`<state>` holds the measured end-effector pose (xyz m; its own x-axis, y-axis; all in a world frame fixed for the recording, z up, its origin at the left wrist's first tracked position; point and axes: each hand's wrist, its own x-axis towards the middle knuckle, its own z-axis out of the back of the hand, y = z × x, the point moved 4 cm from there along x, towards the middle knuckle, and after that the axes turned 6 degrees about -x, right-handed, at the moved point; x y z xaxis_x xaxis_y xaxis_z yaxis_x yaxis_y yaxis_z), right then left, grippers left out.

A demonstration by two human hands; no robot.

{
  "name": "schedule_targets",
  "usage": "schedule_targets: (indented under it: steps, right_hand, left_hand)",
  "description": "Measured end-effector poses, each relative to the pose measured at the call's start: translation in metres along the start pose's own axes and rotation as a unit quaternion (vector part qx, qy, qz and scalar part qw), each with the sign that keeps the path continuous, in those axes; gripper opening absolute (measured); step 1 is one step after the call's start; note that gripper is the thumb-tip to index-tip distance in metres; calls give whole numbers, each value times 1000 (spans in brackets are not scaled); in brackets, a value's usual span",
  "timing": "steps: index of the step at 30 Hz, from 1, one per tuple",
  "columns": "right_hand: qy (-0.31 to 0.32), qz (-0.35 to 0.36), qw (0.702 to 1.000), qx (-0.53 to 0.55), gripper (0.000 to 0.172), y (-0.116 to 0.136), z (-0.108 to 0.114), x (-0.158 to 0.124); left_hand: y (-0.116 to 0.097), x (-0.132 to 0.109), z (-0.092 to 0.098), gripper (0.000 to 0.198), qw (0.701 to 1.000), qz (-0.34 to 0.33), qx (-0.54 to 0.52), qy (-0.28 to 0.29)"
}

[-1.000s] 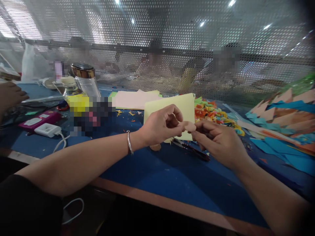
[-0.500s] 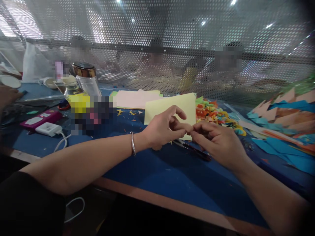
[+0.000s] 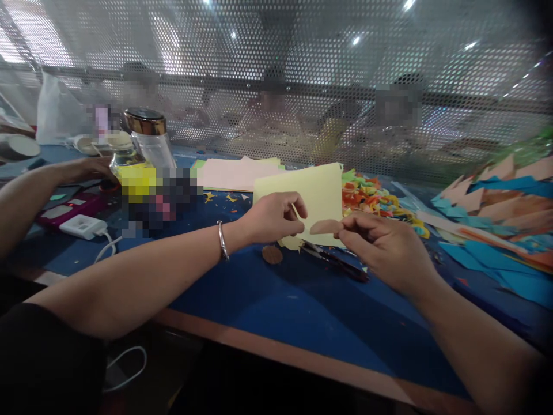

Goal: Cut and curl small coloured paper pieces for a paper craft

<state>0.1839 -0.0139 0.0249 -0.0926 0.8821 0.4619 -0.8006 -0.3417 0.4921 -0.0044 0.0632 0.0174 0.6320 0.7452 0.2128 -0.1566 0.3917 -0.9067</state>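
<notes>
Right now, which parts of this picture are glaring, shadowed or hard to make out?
In the head view, bright spots glare across the perforated screen; in that same head view, a shadow darkens the blue table below the right hand, blocky pixels hide part of the small jar, and the top-right corner fades to black.

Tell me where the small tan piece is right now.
In the head view, just right of centre, the small tan piece is pinched at its right end by the right hand, in front of the pale yellow sheet.
</notes>
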Motion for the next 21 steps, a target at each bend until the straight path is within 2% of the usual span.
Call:
schedule_targets:
  steps: [3, 5, 8, 10, 15, 21]
  right_hand:
    - [30, 6, 1000, -7, 21, 3, -3, 0]
    - [59, 9, 998, -9, 22, 6, -6, 1]
    - [89, 5, 996, -7, 23, 8, -9, 1]
    - [80, -1, 997, 2, 22, 7, -9, 1]
    - [0, -12, 1000, 25, 19, 3, -6, -2]
    - [-8, 43, 999, 22, 20, 8, -7, -5]
  left_hand:
    - [-9, -1, 1, 15, 999, -36, -25, -18]
    - [-14, -3, -6, 19, 998, -43, -48, 17]
    - [-11, -4, -17, 23, 993, -18, -86, 82]
    - [-6, -4, -21, 23, 988, 12, -121, 90]
    - [4, -2, -20, 17, 951, 113, -285, 32]
    - [2, -1, -21, 20, 906, 175, -385, -12]
